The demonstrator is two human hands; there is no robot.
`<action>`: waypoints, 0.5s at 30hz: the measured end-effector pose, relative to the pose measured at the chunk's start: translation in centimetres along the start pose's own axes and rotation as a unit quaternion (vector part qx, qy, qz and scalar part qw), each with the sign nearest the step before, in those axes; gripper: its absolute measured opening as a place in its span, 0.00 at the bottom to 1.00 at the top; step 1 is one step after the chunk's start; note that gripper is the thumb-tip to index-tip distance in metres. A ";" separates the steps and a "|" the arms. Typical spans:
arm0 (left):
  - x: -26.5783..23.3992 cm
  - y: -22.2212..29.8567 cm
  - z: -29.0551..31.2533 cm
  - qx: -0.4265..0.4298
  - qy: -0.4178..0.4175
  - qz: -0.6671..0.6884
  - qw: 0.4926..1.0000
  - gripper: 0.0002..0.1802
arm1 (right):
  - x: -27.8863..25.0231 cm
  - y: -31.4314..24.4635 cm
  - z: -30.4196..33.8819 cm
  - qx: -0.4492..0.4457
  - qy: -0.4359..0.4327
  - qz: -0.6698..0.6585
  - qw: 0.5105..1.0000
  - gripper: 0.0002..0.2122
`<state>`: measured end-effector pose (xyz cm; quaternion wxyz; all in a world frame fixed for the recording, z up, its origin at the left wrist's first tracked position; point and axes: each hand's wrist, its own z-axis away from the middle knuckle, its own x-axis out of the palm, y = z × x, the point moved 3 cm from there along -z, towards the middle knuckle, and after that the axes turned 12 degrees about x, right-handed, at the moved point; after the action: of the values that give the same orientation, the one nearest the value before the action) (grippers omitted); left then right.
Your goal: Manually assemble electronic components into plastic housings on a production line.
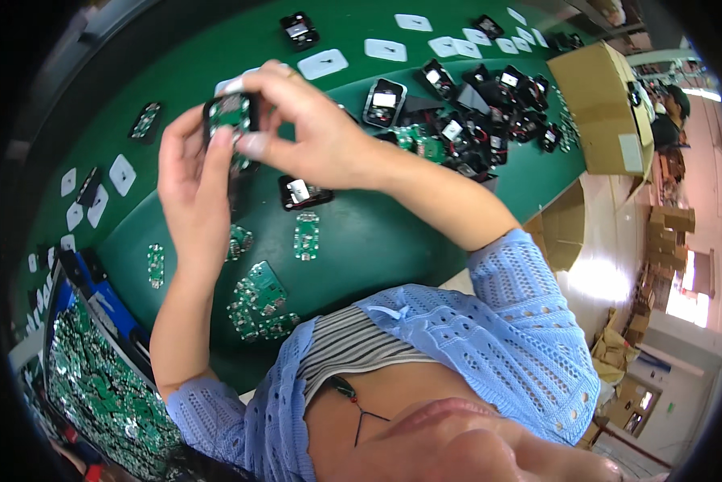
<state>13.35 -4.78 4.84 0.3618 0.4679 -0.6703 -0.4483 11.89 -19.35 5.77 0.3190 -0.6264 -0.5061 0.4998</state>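
Observation:
Both hands are raised over the green table, closed around a small black plastic case [209,122] with a green circuit board [234,106] set in it. My left hand [194,173] grips the case from the left, its thumb on the board's lower part. From the other side my right hand [317,128] holds it with thumb and fingers at the rim. Fingers hide part of the case. Below my right wrist lies another open black case [303,193] with a white part inside. Nearer to me are a loose circuit board [306,236] and a pile of boards [260,301].
A heap of black cases with wires [489,120] covers the table's right side, beside a cardboard box [602,108]. White rounded plates [386,50] lie along the back. At the lower left stands a bin crammed with circuit boards [108,386], next to a blue-edged holder [112,301].

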 end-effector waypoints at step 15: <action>-6.8 -14.8 -15.5 0.110 -0.097 -0.580 0.802 0.22 | -7.7 13.9 -11.6 0.318 0.077 0.428 0.842 0.33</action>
<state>33.94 -4.75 -4.29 -0.0862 0.7599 -0.3503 -0.5407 27.36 -29.38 -1.10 0.2926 -0.6815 0.0254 0.6703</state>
